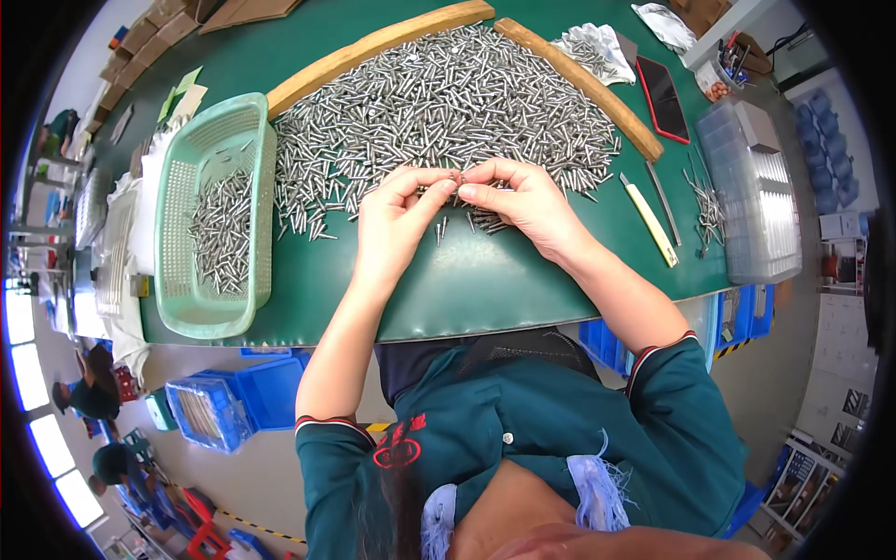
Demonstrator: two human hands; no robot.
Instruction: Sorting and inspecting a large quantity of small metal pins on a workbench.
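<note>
Two bare hands meet over the near part of the dark green work table (467, 289), just this side of the big heap of small silver metal pins (439, 103), which serves as the landmark. The left hand (397, 219) has its fingers curled, thumb and forefinger closed in a pinch; the right hand (523, 201) mirrors it, fingertips pressed toward the left ones. Between them sits a single small pin piece (451, 179), gripped at both ends, right at the heap's near edge; its detail is too small to make out

Such a pin looks light, stiff and smooth, so I judge it will not bend but may slip or roll from the fingers; a fingertip pinch on the shank, close to each end, seems the surest hold. A few loose pins lie on the cloth just below the hands

Left of the heap stands a pale green perforated plastic basket (173, 280) with a smaller batch of pins inside. Right of the heap lie a cream-handled utility knife (651, 222), then a thin scatter of pins, then a clear plastic compartment box (761, 196). Beyond the heap, two curved wooden strips (373, 47) fence its far side, touching the pins. Past the right strip lie a red-edged dark phone (663, 98) and a crumpled clear plastic bag (593, 42)
</note>
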